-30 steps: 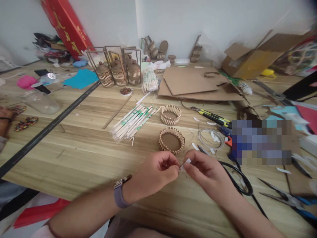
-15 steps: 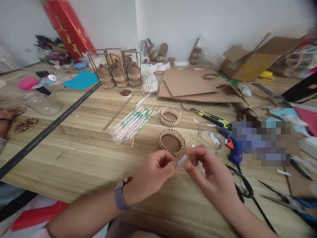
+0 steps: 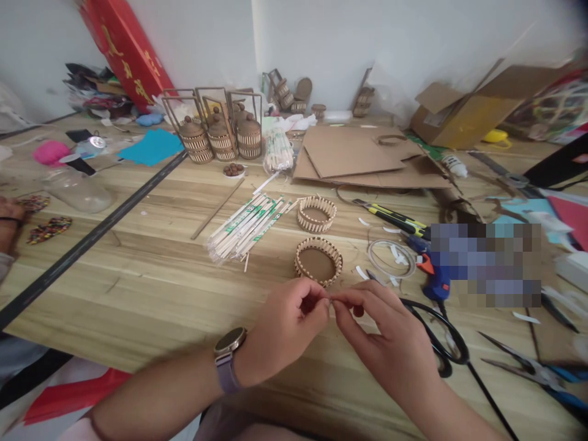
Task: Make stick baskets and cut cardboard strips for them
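On the pale wood-grain table point(image 3: 160, 294), a round, brown-bottomed tray with pale wooden slats point(image 3: 316, 263) sits just beyond the hands. The left hand point(image 3: 285, 331) and right hand point(image 3: 390, 337) meet, fingers pinched together on a tiny, mostly hidden piece point(image 3: 330, 301).

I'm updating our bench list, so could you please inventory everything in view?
Round trays: two, brown and cream, centre
Stick bundles: two, white, centre and back
Lidded baskets: several, brown, back
Cardboard sheets: several, brown, back
Box: one, brown, back right
Banner: one, red, back left
Jar: one, clear, left
Glue gun: one, blue, right
Pliers: one, blue-handled, lower right
Other clutter: uncounted, mixed, around
Another person's hand: one, far left
Watch: one, purple-strapped, left wrist
Hands: two, bare, front centre, pinching something tiny
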The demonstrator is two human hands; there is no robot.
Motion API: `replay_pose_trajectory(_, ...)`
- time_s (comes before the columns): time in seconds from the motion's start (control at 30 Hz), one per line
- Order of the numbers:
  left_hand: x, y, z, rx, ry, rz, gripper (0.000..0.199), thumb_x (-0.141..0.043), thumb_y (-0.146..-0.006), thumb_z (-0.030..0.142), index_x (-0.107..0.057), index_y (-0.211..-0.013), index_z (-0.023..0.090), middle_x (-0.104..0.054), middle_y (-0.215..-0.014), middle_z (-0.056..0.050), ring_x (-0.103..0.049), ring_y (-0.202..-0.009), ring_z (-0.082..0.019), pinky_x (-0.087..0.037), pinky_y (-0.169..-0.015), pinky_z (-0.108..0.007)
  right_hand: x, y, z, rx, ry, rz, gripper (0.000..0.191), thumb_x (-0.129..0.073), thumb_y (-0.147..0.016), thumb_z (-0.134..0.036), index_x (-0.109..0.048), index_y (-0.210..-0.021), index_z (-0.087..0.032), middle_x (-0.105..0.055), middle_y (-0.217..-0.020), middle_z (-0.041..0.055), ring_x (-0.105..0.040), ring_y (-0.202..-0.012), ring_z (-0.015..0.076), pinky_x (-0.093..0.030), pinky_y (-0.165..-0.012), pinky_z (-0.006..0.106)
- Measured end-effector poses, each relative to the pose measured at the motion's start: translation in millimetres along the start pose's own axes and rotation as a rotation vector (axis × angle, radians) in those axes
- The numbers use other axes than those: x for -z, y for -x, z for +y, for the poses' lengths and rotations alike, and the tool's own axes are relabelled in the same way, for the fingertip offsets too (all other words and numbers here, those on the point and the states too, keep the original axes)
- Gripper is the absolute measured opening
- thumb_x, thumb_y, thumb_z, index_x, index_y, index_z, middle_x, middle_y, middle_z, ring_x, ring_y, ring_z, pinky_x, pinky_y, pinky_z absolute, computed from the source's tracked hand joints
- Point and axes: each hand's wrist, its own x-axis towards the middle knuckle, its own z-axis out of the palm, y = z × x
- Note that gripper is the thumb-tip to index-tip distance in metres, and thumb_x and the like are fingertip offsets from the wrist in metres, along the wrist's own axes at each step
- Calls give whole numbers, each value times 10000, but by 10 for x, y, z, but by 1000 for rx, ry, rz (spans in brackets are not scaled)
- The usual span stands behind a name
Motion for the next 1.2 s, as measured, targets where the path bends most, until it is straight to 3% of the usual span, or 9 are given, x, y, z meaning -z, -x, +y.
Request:
replay_pose_trajectory(0.3, -40, 22, -60, -224, -286, 62, 92, -536, -882, 155, -561, -796, 175, -611, -744, -2, -548, -690, -130, -380, -634, -239, -11, 18, 8, 39, 19, -7, 152, -541, -930, -193, -642, -819, -219, -637, -702, -2, -600, -644, 132, -456, -616, 267)
replay_pose_trajectory(0.5, -45, 31, -91, -309, -363, 80, 88, -536, -886, 139, -549, -807, 176, -613, -746, -10, -542, -679, -137, -373, -619, -244, -19, 17, 26, 57, 0, -15, 148, -536, -936, -182, -640, -837, -214, -625, -710, -1, -589, -642, 130, -448, -599, 262)
replay_pose_trajectory(1.2, -9, 17, -19, -200, -227, 23, 87, -507, -856, 149, -541, -788, 193, -596, -750, 1, -548, -699, -134, -405, -652, -242, 29, -60, 16, -75, -195, -67, 156, -552, -848, -144, -616, -733, -228, -588, -631, -25, -574, -554, 113, -474, -509, 211)
